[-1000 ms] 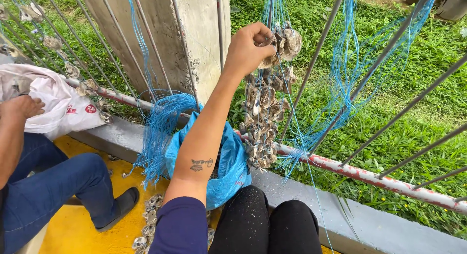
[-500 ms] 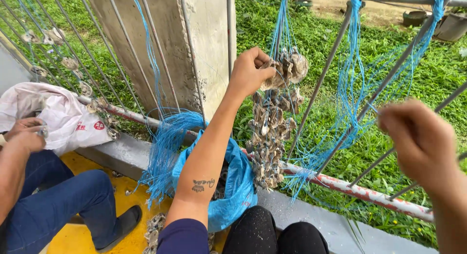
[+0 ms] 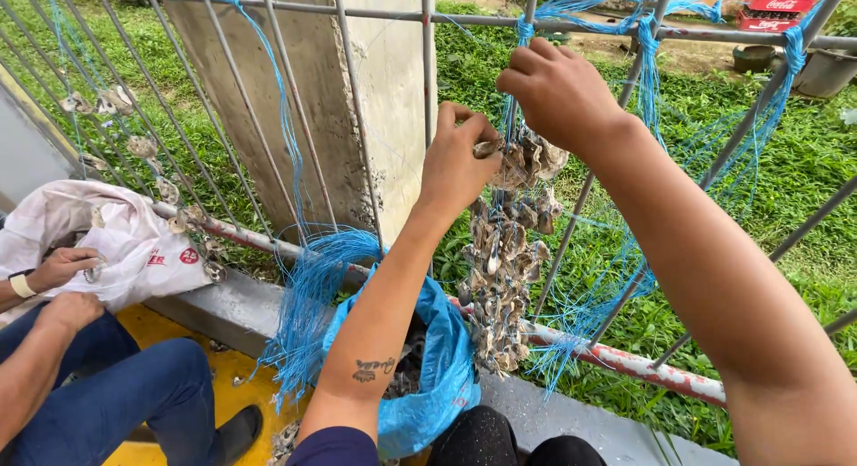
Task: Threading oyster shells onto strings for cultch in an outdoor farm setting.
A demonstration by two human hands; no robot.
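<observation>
A long string of grey oyster shells (image 3: 502, 270) hangs on blue cord against a metal railing (image 3: 428, 18). My left hand (image 3: 457, 162) pinches the top shells of the string. My right hand (image 3: 558, 91) is raised just above it, fingers curled around the blue cord (image 3: 520, 39) where it hangs from the top rail. A blue plastic bag (image 3: 428, 377) with more shells sits below my left forearm, beside a bundle of loose blue cord (image 3: 308, 296).
Another person sits at the left in blue jeans, both hands (image 3: 58, 270) at a white sack (image 3: 116, 238). More shell strings (image 3: 134, 145) hang on the railing at left. A concrete pillar (image 3: 357, 100) stands behind the bars, with grass beyond. The floor is yellow.
My right hand has come up from the lower right and closed on the blue cord above the shells. The view has tilted upward. My left hand stays at the top shells.
</observation>
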